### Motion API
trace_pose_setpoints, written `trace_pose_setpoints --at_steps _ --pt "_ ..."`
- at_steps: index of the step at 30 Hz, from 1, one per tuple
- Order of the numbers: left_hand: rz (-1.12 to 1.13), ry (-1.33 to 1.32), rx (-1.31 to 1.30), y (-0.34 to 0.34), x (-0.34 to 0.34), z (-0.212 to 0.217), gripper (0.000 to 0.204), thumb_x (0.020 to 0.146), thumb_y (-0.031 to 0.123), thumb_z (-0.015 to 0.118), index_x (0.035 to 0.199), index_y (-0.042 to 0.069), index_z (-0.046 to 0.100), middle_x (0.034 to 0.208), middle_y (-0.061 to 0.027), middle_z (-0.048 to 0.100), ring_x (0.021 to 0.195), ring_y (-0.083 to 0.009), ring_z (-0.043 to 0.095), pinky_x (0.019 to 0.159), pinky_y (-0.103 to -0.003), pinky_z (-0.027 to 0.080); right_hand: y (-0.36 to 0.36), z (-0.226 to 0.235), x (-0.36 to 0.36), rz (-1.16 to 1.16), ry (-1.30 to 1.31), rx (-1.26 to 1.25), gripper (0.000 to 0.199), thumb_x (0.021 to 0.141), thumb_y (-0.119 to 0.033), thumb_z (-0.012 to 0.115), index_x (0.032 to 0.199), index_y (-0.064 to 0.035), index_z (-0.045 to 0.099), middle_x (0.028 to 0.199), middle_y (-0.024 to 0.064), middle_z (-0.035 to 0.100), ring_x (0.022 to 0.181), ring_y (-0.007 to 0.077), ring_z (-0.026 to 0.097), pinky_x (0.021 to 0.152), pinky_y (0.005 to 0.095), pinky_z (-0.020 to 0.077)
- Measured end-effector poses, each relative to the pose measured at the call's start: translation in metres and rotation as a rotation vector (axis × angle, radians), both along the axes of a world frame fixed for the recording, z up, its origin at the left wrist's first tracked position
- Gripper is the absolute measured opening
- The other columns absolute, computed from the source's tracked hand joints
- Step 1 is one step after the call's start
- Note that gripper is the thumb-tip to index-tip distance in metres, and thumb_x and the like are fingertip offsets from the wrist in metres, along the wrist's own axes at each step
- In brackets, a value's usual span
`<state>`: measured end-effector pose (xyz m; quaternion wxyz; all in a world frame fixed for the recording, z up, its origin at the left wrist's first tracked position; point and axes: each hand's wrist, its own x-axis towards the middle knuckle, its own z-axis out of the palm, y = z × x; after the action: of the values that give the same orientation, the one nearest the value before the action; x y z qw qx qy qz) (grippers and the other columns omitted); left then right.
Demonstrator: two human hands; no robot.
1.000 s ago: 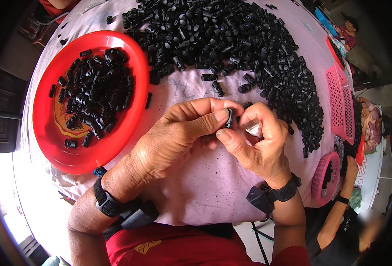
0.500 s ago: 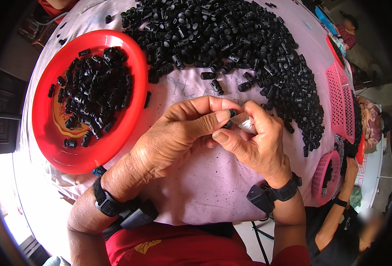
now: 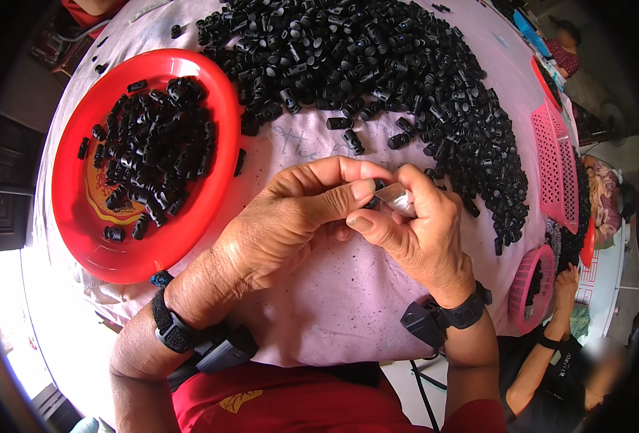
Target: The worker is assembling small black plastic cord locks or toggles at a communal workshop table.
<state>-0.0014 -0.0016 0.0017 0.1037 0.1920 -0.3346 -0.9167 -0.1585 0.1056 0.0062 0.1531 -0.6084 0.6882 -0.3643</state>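
My left hand (image 3: 290, 209) is closed in a pinch, thumb against forefinger, on a small black cord lock (image 3: 379, 185); most of it is hidden by the fingers. Right beside it, my right hand (image 3: 431, 234) grips a small shiny, pointed, triangular piece (image 3: 399, 199) between thumb and fingers. Its tip meets the cord lock, and I cannot make out its exact kind. Both hands are held over the pink cloth (image 3: 334, 303), just in front of a big heap of black cord locks (image 3: 363, 58). A red plate (image 3: 74, 224) holding many more stands to the left.
On the right stand a pink perforated basket (image 3: 556, 169) and a round pink basket (image 3: 516, 303) with black pieces inside. A co-worker's hand (image 3: 566, 285) is beyond the round basket. Several loose cord locks lie between heap and hands. Straps with black boxes sit on my wrists.
My hands, the cord lock and the pointed piece hold almost the same position. At the right, the co-worker's hand has drawn slightly back toward the lower edge.
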Motion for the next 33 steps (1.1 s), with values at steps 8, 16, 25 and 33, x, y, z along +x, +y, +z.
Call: trace_pose_setpoints --at_steps 8,16,25,33 --pt "0.005 0.002 0.031 0.0011 -0.0009 -0.0041 0.027 0.093 0.014 0.058 0.119 0.004 0.058 0.1 -0.0009 0.062 0.084 -0.0078 0.057 0.083 -0.027 0.05 -0.001 -0.0015 0.0042 -0.004 -0.014 -0.026 0.043 0.079 -0.041 0.074 0.087 -0.0012 0.06 0.071 0.013 0.067 0.065 0.0238 0.07 0.052 0.0311 0.0532" --pt "0.022 0.032 0.065 0.0015 0.0007 -0.0092 0.027 0.093 0.014 0.058 0.118 0.004 0.058 0.099 -0.0016 0.062 0.084 -0.0091 0.058 0.085 -0.028 0.05 -0.0005 -0.0055 0.0032 0.002 -0.015 -0.015 0.043 0.079 -0.042 0.073 0.089 -0.002 0.061 0.068 0.012 0.068 0.064 0.0236 0.07 0.053 0.0308 0.0537" --pt "0.023 0.034 0.087 0.0021 -0.0005 -0.0047 0.027 0.093 0.014 0.058 0.119 0.003 0.057 0.095 -0.0006 0.062 0.083 -0.0088 0.059 0.082 -0.028 0.05 -0.0008 0.0002 0.0037 0.013 -0.042 -0.008 0.044 0.08 -0.043 0.072 0.096 -0.0028 0.063 0.069 0.0121 0.069 0.066 0.0228 0.071 0.054 0.0297 0.0541" --pt "0.024 0.047 0.097 0.002 0.0002 -0.0097 0.027 0.093 0.014 0.058 0.118 0.003 0.058 0.093 0.0004 0.062 0.082 -0.0082 0.058 0.081 -0.027 0.05 -0.0005 -0.0059 0.0041 0.0 -0.049 -0.039 0.045 0.08 -0.043 0.072 0.099 -0.0026 0.064 0.065 0.0096 0.067 0.062 0.0215 0.07 0.052 0.0299 0.0528"
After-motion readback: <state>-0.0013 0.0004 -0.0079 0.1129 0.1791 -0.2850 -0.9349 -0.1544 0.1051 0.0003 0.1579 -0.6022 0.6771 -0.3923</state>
